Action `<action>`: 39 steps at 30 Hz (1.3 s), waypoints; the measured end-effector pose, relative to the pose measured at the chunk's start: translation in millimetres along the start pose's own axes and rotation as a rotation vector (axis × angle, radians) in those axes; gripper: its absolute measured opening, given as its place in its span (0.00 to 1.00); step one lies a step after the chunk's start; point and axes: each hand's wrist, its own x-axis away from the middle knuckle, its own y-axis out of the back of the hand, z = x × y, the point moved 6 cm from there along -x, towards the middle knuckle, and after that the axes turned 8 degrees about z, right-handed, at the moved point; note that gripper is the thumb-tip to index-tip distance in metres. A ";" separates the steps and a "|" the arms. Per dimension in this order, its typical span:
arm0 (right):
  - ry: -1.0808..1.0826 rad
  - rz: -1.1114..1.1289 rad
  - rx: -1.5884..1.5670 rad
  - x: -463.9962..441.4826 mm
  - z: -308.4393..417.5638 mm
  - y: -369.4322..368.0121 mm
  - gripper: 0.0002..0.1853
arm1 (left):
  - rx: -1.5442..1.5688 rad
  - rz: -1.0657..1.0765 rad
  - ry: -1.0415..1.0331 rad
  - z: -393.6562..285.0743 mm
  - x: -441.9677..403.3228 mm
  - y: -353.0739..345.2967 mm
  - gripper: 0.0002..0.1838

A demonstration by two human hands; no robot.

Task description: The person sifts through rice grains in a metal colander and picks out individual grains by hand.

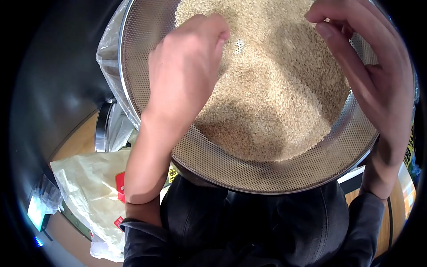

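Observation:
A wide round metal sieve (138, 53) with a perforated wall and base holds a broad heap of small pale-tan grains (267, 93). Over the heap's left part is my left hand (187, 58), its fingers curled closed and turned away; whatever they hold, if anything, is hidden. Just beside the fingertips, a small patch of bare perforated metal shows through the grains. My right hand (373, 58) is above the sieve's right side, thumb and index finger bent close together in a pinch. What lies between them is too small to name.
Clear plastic sheeting (109, 58) sits outside the sieve's left rim. A cream paper bag (84, 178) with red labels stands at lower left, near a round metal rim (102, 127). My dark-trousered legs (249, 218) are below the sieve, above a wooden surface (82, 135).

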 end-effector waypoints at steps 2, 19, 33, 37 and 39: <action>0.002 0.001 0.002 0.1 0.6 0.3 0.12 | 0.155 0.025 -0.120 -5.2 -1.0 -4.3 0.06; 0.009 0.014 0.009 4.2 3.3 -0.4 0.12 | -0.020 0.074 -0.148 -12.4 -2.5 -9.9 0.05; 0.013 0.010 0.005 7.1 3.9 0.0 0.12 | -0.209 0.096 -0.183 -21.7 -4.9 -13.1 0.03; 0.013 0.009 0.004 7.0 4.4 -0.2 0.12 | -0.231 0.101 -0.213 -25.7 -7.0 -16.9 0.02; 0.014 0.011 0.006 6.1 4.9 0.0 0.12 | -0.246 0.073 -0.254 -28.0 -7.0 -16.4 0.02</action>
